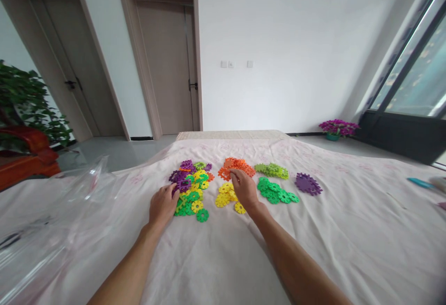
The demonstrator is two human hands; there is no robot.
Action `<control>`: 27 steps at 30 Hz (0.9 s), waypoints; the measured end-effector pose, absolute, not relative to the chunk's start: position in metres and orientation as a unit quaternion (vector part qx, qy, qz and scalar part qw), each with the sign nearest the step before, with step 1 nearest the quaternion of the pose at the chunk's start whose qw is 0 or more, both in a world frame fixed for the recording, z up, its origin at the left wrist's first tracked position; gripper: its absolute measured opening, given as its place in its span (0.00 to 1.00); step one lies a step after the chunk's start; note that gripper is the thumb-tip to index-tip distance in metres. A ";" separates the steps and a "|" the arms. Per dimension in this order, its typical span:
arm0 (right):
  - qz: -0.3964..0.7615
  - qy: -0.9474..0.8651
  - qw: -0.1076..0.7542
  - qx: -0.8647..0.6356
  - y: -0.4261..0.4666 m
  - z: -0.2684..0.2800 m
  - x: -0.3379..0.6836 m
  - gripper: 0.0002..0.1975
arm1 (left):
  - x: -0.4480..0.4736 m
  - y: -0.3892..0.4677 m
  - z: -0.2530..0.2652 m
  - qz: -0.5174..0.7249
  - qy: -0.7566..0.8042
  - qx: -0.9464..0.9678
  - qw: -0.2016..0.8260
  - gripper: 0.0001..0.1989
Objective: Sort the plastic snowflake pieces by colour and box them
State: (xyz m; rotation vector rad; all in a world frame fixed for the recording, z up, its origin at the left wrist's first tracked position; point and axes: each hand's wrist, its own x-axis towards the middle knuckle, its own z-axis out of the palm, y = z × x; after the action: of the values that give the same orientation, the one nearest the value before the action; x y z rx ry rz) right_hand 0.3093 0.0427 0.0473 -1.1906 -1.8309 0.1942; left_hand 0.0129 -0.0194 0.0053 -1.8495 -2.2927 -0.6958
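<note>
Notched plastic snowflake discs lie on a pale cloth. My left hand (163, 206) is at the left edge of a mixed pile (196, 193) of green, yellow, purple and orange discs, its thumb and fingers closed on a purple snowflake disc (181, 183). My right hand (244, 189) reaches to the orange pile (240, 166), fingertips pinched at an orange snowflake disc (224, 173) on its near left side. Under and beside that hand are yellow discs (224, 195). To its right lie green discs (275, 191), lime discs (272, 170) and a purple group (308, 183).
The cloth (216, 258) covers the wide surface, wrinkled in places. Clear plastic wrapping (66, 221) lies at the left. A blue object (420, 183) sits at the far right. Beyond are a red wooden chair (31, 152), doors and potted flowers (337, 127).
</note>
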 end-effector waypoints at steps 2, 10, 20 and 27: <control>0.089 -0.699 0.488 -0.515 0.056 0.047 0.327 0.16 | 0.014 -0.020 0.006 -0.227 -0.758 -0.609 0.058 0.22; 0.240 -0.569 0.532 -0.580 0.093 0.023 0.369 0.21 | 0.015 -0.020 0.008 -0.229 -0.759 -0.606 0.066 0.21; 0.146 -0.640 0.430 -0.620 0.100 0.016 0.372 0.22 | 0.014 -0.020 0.007 -0.237 -0.756 -0.608 0.058 0.21; 0.049 -0.676 0.347 -0.648 0.090 0.023 0.369 0.22 | 0.015 -0.020 0.007 -0.246 -0.757 -0.604 0.050 0.21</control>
State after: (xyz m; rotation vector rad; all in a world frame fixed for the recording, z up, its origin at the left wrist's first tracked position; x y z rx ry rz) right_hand 0.3685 0.0905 0.0227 -1.6813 -1.7547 0.1284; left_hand 0.0147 -0.0201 0.0069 -1.8377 -2.3041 -0.7494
